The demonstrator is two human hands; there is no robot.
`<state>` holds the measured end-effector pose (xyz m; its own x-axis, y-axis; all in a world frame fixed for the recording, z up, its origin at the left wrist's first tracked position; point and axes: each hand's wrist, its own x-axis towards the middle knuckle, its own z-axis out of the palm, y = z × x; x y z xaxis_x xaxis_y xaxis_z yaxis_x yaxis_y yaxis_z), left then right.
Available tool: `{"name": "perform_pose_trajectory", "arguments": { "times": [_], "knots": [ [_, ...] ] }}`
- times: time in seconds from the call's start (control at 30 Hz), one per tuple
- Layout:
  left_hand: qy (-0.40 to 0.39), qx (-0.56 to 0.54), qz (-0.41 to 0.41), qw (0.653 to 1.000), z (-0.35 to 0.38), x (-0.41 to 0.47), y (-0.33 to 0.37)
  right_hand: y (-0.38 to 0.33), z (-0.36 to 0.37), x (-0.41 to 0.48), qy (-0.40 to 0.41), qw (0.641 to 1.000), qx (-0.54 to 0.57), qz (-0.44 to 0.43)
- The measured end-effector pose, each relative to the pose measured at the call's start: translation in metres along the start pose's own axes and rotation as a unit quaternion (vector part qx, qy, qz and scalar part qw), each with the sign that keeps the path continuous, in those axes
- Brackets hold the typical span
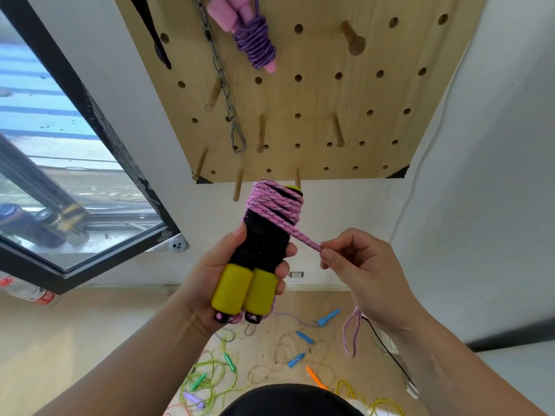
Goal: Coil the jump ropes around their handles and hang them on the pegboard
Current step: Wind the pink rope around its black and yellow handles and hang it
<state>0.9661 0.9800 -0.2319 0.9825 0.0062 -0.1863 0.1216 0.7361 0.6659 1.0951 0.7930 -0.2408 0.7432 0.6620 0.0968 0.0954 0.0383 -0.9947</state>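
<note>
I can barely make out the far ends of the handles under the wrapped pink cord. The cord disappears inside the right hand. The top edge cuts off the pegboard, the chain and the purple rope.

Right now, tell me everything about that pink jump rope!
The pink jump rope is braided cord flecked with dark specks, coiled many times around the top of its two black-and-yellow handles. The left hand grips the handles upright below the pegboard; the right hand pinches the taut loose end, whose tail dangles below.
</note>
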Motion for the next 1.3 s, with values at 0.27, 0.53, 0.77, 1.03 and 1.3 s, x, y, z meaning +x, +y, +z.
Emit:
{"name": "perform_pose_trajectory", "arguments": {
  "times": [0.27,0.53,0.77,1.03,1.3],
  "knots": [
    [-0.075,0.015,-0.027,0.997,-0.016,-0.003,-0.005,0.010,-0.014,0.011,-0.029,0.996,-0.082,0.002],
    [-0.058,0.369,-0.128,0.919,-0.010,0.000,0.011,0.009,-0.024,0.051,-0.212,0.935,-0.283,0.026],
    [0.014,0.721,-0.113,0.683,-0.007,0.008,0.006,-0.005,0.000,0.078,-0.298,0.826,-0.478,-0.025],
    [0.143,0.800,-0.053,0.581,-0.022,0.019,0.004,0.010,0.035,0.048,-0.213,0.871,-0.442,-0.008],
    [0.292,0.679,-0.001,0.674,-0.026,0.029,0.006,0.025,0.032,0.020,-0.131,0.939,-0.317,-0.001]
  ]
}}
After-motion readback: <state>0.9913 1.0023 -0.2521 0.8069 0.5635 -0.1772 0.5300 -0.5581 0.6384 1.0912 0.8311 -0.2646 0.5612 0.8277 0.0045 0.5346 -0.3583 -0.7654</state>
